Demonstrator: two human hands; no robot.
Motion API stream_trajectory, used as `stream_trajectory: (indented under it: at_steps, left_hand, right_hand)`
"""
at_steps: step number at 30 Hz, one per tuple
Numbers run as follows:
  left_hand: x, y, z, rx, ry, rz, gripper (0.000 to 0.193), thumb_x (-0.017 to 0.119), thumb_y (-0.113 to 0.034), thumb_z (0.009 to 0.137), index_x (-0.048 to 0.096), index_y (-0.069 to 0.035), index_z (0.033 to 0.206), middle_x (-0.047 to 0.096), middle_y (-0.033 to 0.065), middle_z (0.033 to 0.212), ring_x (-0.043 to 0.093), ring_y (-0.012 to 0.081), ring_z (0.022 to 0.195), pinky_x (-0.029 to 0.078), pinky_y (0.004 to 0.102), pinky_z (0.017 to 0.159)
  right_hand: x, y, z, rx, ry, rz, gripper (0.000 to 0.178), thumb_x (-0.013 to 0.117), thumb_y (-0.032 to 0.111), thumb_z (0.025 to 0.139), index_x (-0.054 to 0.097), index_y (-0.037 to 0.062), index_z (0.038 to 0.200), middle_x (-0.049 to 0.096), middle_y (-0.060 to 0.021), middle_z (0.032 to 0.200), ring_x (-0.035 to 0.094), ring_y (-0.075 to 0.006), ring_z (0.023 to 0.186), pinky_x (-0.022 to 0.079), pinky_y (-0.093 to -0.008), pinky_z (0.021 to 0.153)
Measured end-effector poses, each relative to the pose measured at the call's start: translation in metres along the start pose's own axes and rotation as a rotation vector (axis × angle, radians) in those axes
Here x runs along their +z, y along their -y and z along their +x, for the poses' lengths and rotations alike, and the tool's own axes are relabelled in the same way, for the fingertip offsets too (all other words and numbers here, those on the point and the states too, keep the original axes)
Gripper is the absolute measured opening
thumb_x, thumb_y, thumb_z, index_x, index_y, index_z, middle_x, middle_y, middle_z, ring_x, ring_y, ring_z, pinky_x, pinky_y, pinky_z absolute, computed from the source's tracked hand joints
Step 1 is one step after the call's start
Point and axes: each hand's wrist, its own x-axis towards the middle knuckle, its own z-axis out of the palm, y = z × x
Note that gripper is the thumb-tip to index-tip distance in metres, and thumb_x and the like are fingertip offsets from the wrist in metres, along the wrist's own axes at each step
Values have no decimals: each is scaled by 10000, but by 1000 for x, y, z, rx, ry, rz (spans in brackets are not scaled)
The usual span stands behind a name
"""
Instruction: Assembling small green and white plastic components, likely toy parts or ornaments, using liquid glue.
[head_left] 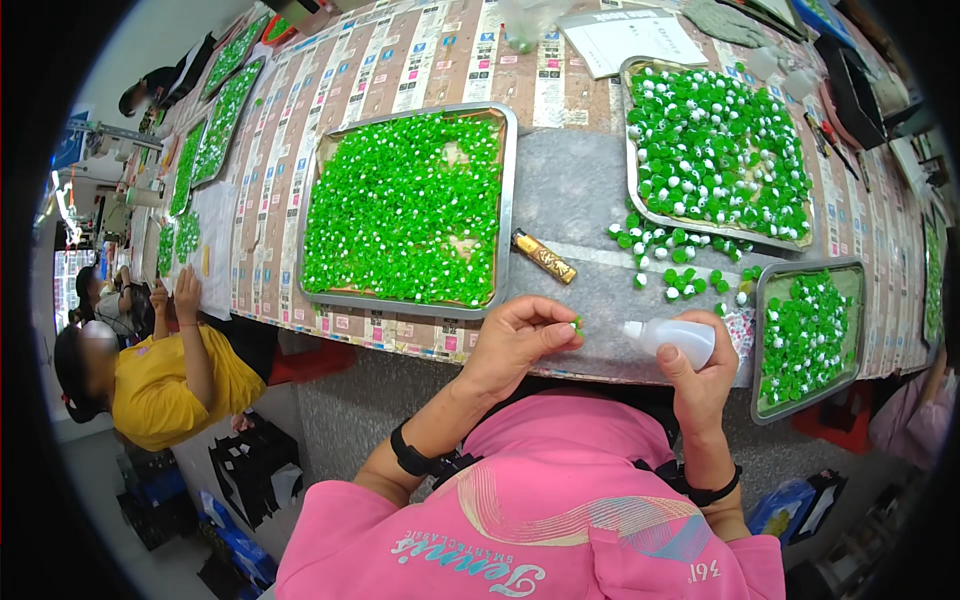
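Between the thumb and fingertips of my left hand [520, 340] is a small green piece [577, 324], pinched; its details are too small to make out. My right hand [700, 385] is wrapped round a translucent white squeeze bottle [678, 340], tilted sideways with its nozzle toward the left hand, a short gap apart. Ahead on the left lies a metal tray [509, 200] full of small green pieces with white spots. Several green pieces with white balls [685, 283] lie loose on the grey sheet [565, 185] beyond the bottle.
At the far right stands a tray [632, 150] of green and white pieces, with a smaller tray [760, 340] nearer. A gold-and-black lighter-like tube [543, 257] lies beside the left tray. A white booklet [630, 42] is at the back. Leftward sits a person in yellow [165, 395].
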Motion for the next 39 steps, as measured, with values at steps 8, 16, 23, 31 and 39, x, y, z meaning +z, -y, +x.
stream_trajectory:
  at_steps: [8, 16, 23, 31, 39]
  left_hand:
    - [0, -3, -6, 0, -38, -47, 143, 630, 12, 838, 601, 10, 978, 639, 101, 934, 654, 187, 833, 547, 290, 783]
    - [-3, -2, -9, 15, -45, -25, 136, 641, -22, 840, 586, 0, 962, 636, 96, 920, 649, 179, 825, 554, 332, 791]
    - [-2, -3, -10, -4, -48, -7, 132, 634, -9, 840, 590, -3, 965, 641, 97, 918, 652, 179, 815, 553, 319, 781]
    - [3, -3, -13, -15, -21, -6, 140, 636, 1, 835, 593, -9, 968, 646, 98, 927, 655, 180, 817, 554, 302, 766]
    - [11, 1, -14, -64, 45, 29, 131, 633, 12, 833, 597, -3, 958, 645, 102, 929, 657, 191, 824, 559, 303, 761]
  right_hand:
    - [25, -32, 20, -7, 121, -101, 358, 737, 40, 739, 557, 22, 1048, 625, -55, 957, 595, -132, 894, 478, -262, 779]
    - [37, -23, 26, -126, 198, -126, 375, 607, -36, 747, 538, 43, 1107, 624, -113, 1119, 605, -230, 1039, 474, -317, 853]
    - [9, -18, 49, -530, 64, -644, 267, 574, -78, 711, 622, 25, 953, 617, -115, 987, 560, -284, 899, 455, -362, 767]
    - [10, -20, 51, -502, 66, -859, 211, 628, -20, 705, 636, 50, 904, 609, -90, 879, 549, -282, 833, 448, -387, 732]
    - [1, -1, 32, -277, 134, -532, 193, 651, -22, 723, 655, 30, 908, 611, -83, 858, 612, -224, 769, 496, -292, 679]
